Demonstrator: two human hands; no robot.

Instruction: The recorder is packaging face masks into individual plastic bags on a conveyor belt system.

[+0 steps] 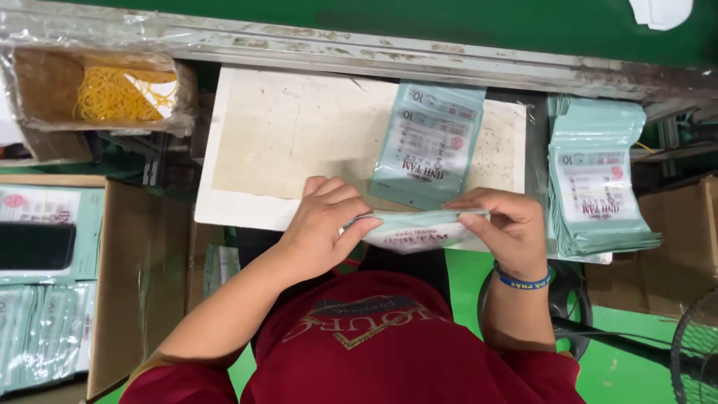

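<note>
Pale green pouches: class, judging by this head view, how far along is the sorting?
Done: a few pouches lie fanned on the white board. In hand: left hand and right hand pinch a small bundle. Left: a tall stack waits at the right.

I log pale mint-green pouches (428, 142) with white panels and red print, the side stack (596, 179) the same. Desk board (284, 135) is off-white, stained tan. Rubber bands (120, 93) yellow. Shirt (381, 344) dark red; wristband (522, 281) blue; floor (628, 359) bright green.
</note>
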